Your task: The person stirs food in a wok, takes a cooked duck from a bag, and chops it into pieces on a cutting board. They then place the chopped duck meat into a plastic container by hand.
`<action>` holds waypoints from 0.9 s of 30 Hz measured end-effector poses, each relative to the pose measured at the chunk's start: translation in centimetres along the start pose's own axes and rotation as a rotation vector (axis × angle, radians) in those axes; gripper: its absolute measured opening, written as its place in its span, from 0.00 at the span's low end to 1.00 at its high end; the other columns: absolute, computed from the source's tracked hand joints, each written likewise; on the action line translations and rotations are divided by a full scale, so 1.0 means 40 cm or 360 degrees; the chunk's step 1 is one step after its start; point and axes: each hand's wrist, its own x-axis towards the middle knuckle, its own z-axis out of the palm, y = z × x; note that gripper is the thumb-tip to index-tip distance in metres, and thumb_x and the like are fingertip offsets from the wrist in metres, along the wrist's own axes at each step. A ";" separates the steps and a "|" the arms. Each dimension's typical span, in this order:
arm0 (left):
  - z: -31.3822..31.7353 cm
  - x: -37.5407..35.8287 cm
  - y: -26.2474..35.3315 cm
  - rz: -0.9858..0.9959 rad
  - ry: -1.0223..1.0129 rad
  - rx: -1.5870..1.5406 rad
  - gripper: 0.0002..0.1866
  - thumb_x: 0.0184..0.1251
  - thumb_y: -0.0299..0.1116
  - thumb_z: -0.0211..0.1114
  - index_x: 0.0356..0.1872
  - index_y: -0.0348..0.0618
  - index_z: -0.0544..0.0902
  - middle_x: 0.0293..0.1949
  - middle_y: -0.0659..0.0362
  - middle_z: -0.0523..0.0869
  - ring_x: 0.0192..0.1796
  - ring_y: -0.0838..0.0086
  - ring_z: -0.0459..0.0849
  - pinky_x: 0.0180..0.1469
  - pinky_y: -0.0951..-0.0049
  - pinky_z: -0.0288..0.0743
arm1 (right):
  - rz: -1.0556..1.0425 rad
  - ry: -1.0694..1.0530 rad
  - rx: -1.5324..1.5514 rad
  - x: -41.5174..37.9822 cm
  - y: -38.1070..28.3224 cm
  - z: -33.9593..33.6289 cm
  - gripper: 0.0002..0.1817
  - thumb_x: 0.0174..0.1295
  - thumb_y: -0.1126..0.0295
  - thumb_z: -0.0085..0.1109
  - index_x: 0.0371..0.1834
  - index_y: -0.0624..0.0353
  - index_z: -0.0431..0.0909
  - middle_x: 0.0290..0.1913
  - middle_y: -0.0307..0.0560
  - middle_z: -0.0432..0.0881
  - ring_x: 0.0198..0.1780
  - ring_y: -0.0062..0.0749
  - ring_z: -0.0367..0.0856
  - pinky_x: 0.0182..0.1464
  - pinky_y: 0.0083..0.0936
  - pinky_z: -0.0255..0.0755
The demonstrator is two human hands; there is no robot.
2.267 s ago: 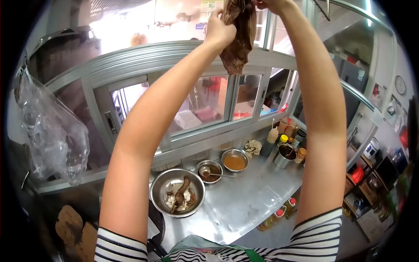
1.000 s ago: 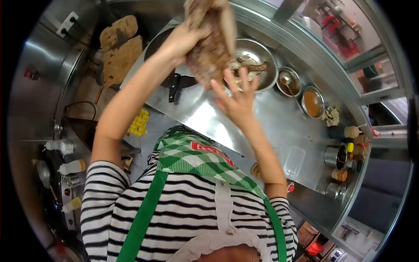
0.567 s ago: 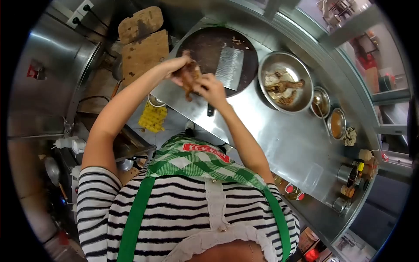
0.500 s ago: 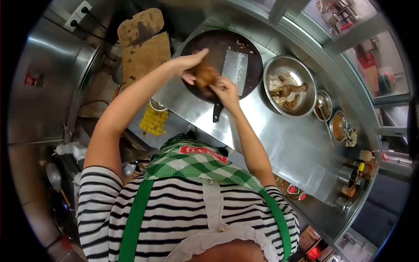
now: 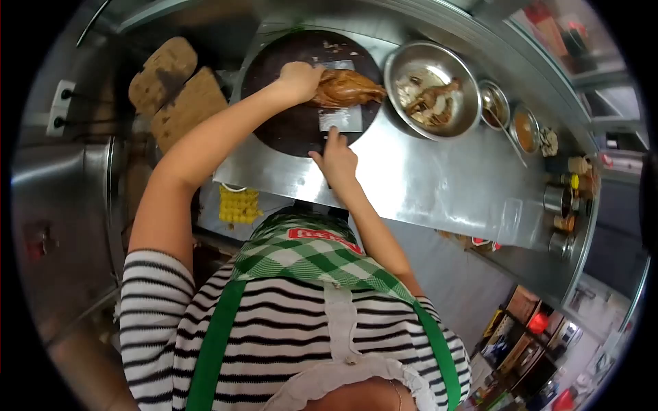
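Note:
A glossy brown piece of cooked poultry, like roast duck [image 5: 349, 90], lies across the round dark chopping board [image 5: 277, 130], its narrow end pointing right. My left hand [image 5: 300, 81] is closed around its left end. Beneath the meat lies the cleaver's broad blade [image 5: 343, 121], showing above and below it. My right hand [image 5: 337, 163] is at the cleaver's handle near the board's front edge, forefinger along the base of the blade and thumb to the left. Most of the handle is hidden under that hand.
To the right, a steel bowl [image 5: 469, 122] holds cooked meat pieces. Beyond it stand two small bowls, one with a spoon and one with orange-brown sauce [image 5: 524, 130]. Stained cardboard [image 5: 188, 109] stands left of the board. The steel counter's front edge [image 5: 288, 188] lies before me.
The poultry, earlier held up between both hands, now lies across the cleaver. My right hand has left it and moved down to the handle. The view has shifted.

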 end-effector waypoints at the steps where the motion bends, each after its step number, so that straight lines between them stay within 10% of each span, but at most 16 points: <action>1: 0.016 0.022 0.012 0.0001 0.0037 0.0096 0.29 0.56 0.40 0.64 0.60 0.47 0.70 0.37 0.49 0.84 0.41 0.56 0.84 0.42 0.60 0.78 | 0.0117 -0.0131 -0.0048 0.011 -0.009 0.002 0.40 0.48 0.63 0.69 0.62 0.65 0.58 0.41 0.62 0.76 0.33 0.54 0.82 0.34 0.41 0.77; 5: -0.021 0.068 0.037 0.0116 -0.0104 0.0324 0.23 0.62 0.33 0.54 0.60 0.45 0.69 0.41 0.50 0.86 0.41 0.58 0.86 0.38 0.57 0.79 | 0.0073 -0.0132 0.0033 0.006 0.002 0.002 0.31 0.52 0.80 0.52 0.62 0.74 0.56 0.40 0.66 0.75 0.32 0.57 0.81 0.34 0.41 0.77; 12: -0.072 0.053 -0.035 -0.0015 -0.0145 -0.0441 0.18 0.63 0.35 0.50 0.50 0.33 0.67 0.40 0.36 0.82 0.46 0.43 0.81 0.48 0.51 0.74 | -0.0112 0.0007 0.0397 -0.184 0.174 -0.184 0.36 0.45 0.70 0.61 0.62 0.66 0.64 0.38 0.63 0.80 0.33 0.52 0.81 0.37 0.40 0.74; 15: -0.015 0.046 -0.087 -0.0007 -0.0040 -0.0772 0.20 0.64 0.37 0.50 0.50 0.31 0.65 0.39 0.32 0.80 0.46 0.42 0.80 0.49 0.51 0.73 | 0.0577 -0.0598 0.1510 -0.264 0.211 -0.325 0.24 0.56 0.79 0.59 0.58 0.65 0.68 0.23 0.39 0.75 0.18 0.21 0.72 0.20 0.17 0.64; 17: -0.007 0.013 -0.086 -0.0031 0.0014 -0.1016 0.19 0.66 0.37 0.49 0.49 0.30 0.63 0.37 0.30 0.79 0.44 0.40 0.79 0.48 0.51 0.72 | 0.0606 -0.0594 0.2183 -0.301 0.257 -0.333 0.16 0.58 0.77 0.56 0.50 0.65 0.71 0.21 0.41 0.73 0.16 0.24 0.72 0.18 0.19 0.66; 27: 0.016 -0.115 -0.053 -0.0197 0.0465 -0.1508 0.18 0.66 0.35 0.48 0.50 0.31 0.63 0.39 0.31 0.78 0.47 0.39 0.77 0.51 0.52 0.67 | 0.0336 -0.0454 0.2269 -0.192 0.155 -0.277 0.11 0.60 0.76 0.50 0.45 0.63 0.66 0.22 0.44 0.71 0.18 0.26 0.71 0.21 0.20 0.67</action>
